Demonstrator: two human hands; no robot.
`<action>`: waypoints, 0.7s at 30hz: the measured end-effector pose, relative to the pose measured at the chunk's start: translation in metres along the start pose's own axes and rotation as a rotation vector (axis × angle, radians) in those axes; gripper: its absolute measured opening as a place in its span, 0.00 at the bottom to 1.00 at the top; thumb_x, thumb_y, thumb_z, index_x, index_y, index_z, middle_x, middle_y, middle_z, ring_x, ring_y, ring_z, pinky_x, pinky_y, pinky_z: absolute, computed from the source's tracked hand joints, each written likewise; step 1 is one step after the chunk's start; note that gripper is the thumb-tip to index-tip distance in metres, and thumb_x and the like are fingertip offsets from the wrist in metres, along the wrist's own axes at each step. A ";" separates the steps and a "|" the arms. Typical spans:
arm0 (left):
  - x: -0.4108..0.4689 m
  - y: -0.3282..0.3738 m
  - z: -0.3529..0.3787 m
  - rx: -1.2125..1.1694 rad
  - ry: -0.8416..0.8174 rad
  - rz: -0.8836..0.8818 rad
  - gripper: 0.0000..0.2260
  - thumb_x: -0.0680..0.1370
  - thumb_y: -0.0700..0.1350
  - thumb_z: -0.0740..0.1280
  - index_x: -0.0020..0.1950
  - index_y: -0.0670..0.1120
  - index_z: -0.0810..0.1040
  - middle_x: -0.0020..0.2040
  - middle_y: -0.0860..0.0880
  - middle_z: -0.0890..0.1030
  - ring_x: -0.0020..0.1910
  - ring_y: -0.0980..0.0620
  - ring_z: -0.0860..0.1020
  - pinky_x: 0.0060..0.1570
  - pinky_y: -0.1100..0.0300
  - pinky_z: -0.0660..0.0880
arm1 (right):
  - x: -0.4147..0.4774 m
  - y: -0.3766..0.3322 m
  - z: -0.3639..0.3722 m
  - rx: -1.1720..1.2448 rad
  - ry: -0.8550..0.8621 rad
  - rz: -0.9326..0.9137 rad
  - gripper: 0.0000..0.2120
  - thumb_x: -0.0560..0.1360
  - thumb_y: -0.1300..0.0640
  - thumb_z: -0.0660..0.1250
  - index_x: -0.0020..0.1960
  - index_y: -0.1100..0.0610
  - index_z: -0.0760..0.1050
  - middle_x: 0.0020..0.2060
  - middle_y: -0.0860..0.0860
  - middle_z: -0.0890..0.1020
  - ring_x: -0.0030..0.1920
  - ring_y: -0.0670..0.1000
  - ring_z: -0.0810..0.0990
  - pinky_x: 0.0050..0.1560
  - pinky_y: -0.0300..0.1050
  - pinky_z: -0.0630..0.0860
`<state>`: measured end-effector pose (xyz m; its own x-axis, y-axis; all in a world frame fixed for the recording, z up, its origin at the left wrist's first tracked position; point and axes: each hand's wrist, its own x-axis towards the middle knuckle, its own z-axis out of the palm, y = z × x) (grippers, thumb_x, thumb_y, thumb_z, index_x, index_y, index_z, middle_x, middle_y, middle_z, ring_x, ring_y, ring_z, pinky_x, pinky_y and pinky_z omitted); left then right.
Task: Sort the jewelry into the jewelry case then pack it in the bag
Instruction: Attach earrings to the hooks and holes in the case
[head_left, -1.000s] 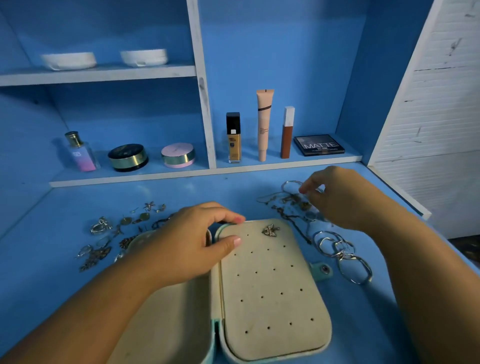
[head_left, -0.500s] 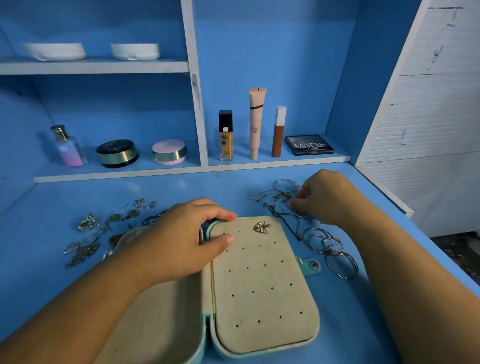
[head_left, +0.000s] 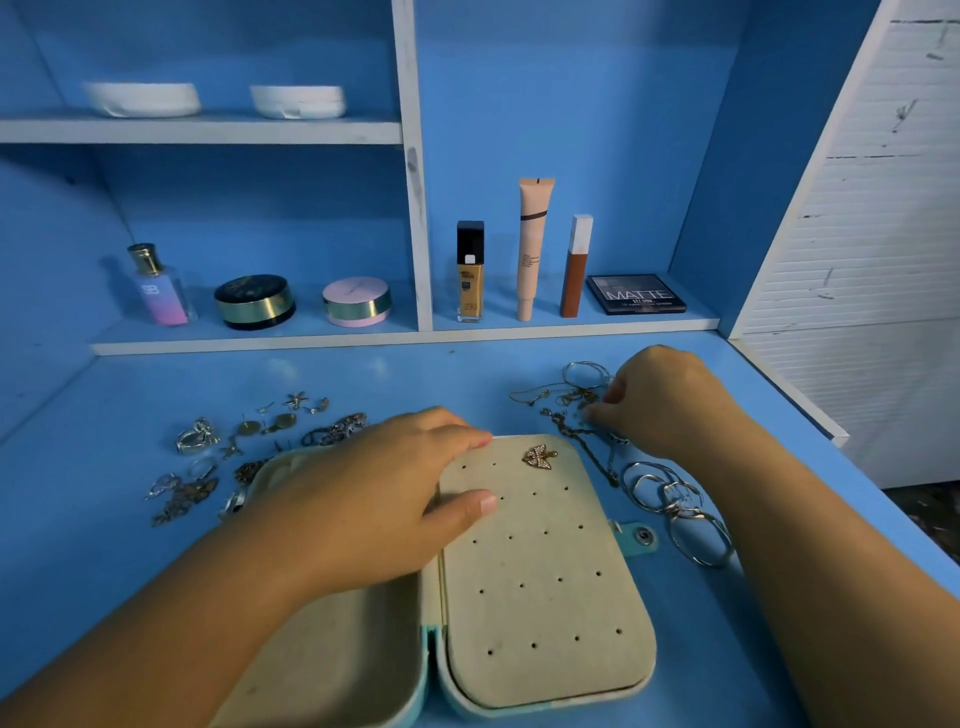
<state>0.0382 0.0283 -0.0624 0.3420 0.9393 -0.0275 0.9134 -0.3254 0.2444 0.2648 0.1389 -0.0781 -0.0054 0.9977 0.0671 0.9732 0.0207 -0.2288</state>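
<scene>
Cream-lined, teal-edged jewelry case (head_left: 545, 597) lies open on the blue bench (head_left: 441, 379), in the same place as before. The right hand (head_left: 660, 400) has come down from the far silver ring (head_left: 584, 371) into the tangled thin chains (head_left: 571, 415), and its fingers (head_left: 597, 413) pinch them narrowly. The case's long axis runs near to far, with the snap tab pointing right. The left hand (head_left: 374, 499) still holds the far hinge edge, fingers curled. The right perforated panel carries one small butterfly charm (head_left: 539, 457).

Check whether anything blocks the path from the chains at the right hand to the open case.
Nothing visible lies between the chains and the jewelry case. The left hand covers the hinge and the tray half's far end, though.
</scene>
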 end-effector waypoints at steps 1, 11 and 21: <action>-0.003 0.003 0.000 0.050 -0.055 -0.011 0.31 0.75 0.69 0.53 0.76 0.61 0.53 0.73 0.66 0.57 0.71 0.65 0.59 0.72 0.61 0.58 | 0.000 -0.001 0.000 0.000 -0.006 0.007 0.18 0.69 0.40 0.71 0.45 0.55 0.79 0.42 0.52 0.79 0.49 0.56 0.76 0.48 0.51 0.77; -0.011 0.013 0.007 0.164 -0.302 -0.083 0.40 0.70 0.74 0.40 0.73 0.57 0.27 0.72 0.59 0.25 0.70 0.56 0.24 0.73 0.49 0.30 | -0.007 -0.004 -0.007 0.162 -0.055 -0.007 0.08 0.73 0.47 0.70 0.39 0.50 0.77 0.40 0.52 0.80 0.46 0.55 0.78 0.48 0.51 0.76; -0.012 0.015 0.006 -0.060 -0.082 -0.075 0.38 0.74 0.68 0.59 0.78 0.56 0.49 0.77 0.59 0.50 0.76 0.61 0.45 0.76 0.56 0.41 | -0.051 -0.028 -0.033 0.689 -0.304 -0.396 0.01 0.73 0.54 0.71 0.45 0.49 0.81 0.38 0.49 0.85 0.37 0.51 0.81 0.46 0.50 0.79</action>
<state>0.0494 0.0110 -0.0639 0.2925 0.9478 -0.1266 0.9230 -0.2453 0.2965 0.2450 0.0852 -0.0430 -0.4732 0.8806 0.0258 0.5298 0.3078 -0.7903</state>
